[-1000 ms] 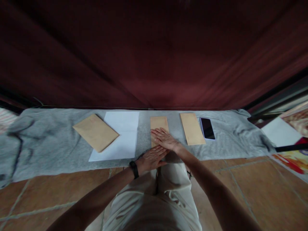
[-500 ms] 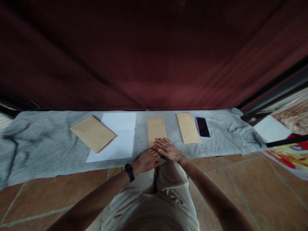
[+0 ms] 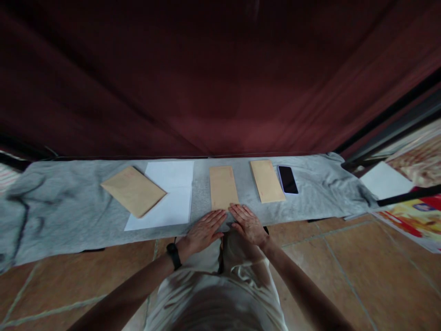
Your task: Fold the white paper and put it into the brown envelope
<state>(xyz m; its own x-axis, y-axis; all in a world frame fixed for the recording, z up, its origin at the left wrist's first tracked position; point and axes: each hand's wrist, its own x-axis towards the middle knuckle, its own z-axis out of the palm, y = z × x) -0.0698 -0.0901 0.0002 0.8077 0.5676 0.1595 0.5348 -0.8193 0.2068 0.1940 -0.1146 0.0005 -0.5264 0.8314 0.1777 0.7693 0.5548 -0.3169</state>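
A narrow brown envelope (image 3: 223, 186) lies flat on the grey cloth (image 3: 69, 207) right in front of me. My left hand (image 3: 204, 230) rests flat with fingers stretched out, its fingertips at the envelope's near edge. My right hand (image 3: 248, 223) lies open beside it, fingertips near the envelope's near right corner. Neither hand holds anything. A black band sits on my left wrist.
A second narrow brown envelope (image 3: 266, 180) and a dark phone (image 3: 287, 179) lie to the right. A wider brown envelope (image 3: 133, 191) overlaps white paper sheets (image 3: 172, 193) on the left. A dark red curtain hangs behind. Tiled floor lies under me; printed papers at far right.
Both hands slid back toward me off the middle envelope; the right hand, which lay on it, now rests at its near edge beside the left.
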